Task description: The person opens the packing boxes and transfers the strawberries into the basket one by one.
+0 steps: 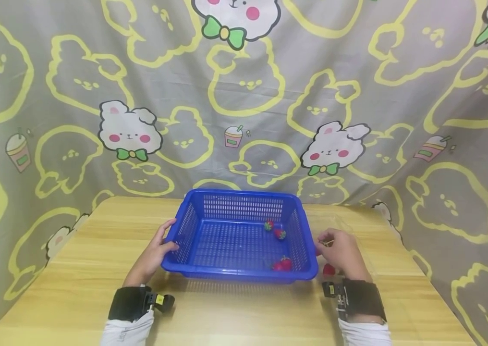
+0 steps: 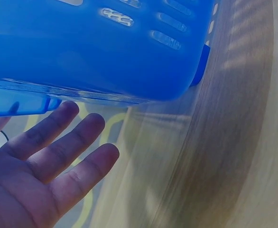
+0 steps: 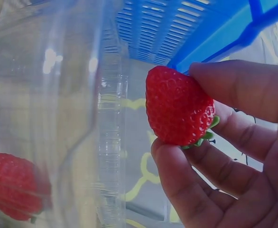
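Observation:
A blue plastic basket (image 1: 239, 273) with slotted walls stands on the wooden table, several red strawberries (image 1: 280, 234) lying in its right half. My left hand (image 1: 153, 250) rests at the basket's left rim with the thumb over the edge; in the left wrist view, three fingers extend loosely below the basket wall. Just outside the right wall, my right hand (image 1: 342, 251) pinches a strawberry (image 3: 179, 107) between thumb and fingers, its green leaves toward the palm. Beside that hand is a clear plastic box (image 3: 77, 95) with another strawberry (image 3: 13, 187) seen through its side.
The light wooden table (image 1: 235, 317) extends around the basket on both sides and in front. Behind it hangs a grey curtain (image 1: 175, 91) printed with cartoon rabbits and yellow outlines. The clear box's thin walls are hard to make out from the head view.

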A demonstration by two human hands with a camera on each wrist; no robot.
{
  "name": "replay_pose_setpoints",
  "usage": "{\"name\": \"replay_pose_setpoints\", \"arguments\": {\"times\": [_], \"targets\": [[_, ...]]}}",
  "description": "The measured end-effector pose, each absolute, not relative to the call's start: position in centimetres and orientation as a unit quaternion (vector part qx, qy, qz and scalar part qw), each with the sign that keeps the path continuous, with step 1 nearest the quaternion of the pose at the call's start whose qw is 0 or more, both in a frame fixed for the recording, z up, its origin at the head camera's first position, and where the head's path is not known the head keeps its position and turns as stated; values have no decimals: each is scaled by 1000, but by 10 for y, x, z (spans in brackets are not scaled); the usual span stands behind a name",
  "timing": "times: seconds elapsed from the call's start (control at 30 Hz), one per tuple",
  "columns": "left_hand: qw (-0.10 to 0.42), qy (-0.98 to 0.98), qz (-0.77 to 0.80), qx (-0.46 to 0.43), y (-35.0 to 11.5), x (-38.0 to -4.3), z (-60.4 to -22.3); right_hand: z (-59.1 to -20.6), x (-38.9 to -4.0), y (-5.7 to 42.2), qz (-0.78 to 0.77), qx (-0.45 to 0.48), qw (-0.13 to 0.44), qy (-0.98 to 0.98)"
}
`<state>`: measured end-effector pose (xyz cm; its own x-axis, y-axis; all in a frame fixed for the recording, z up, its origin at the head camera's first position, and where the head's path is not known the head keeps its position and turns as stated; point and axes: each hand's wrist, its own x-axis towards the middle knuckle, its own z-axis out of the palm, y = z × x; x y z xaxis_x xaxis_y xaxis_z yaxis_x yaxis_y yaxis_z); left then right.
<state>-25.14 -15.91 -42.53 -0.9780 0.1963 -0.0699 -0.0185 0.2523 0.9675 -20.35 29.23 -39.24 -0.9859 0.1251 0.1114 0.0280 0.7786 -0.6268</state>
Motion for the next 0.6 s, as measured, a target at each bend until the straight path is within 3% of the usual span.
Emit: {"name": "replay_pose_setpoints", "arguments": {"times": [0.6], "targets": [[89,787,608,58,-158,-251,-425,-385,-201,293,310,-26,102,-945]]}}
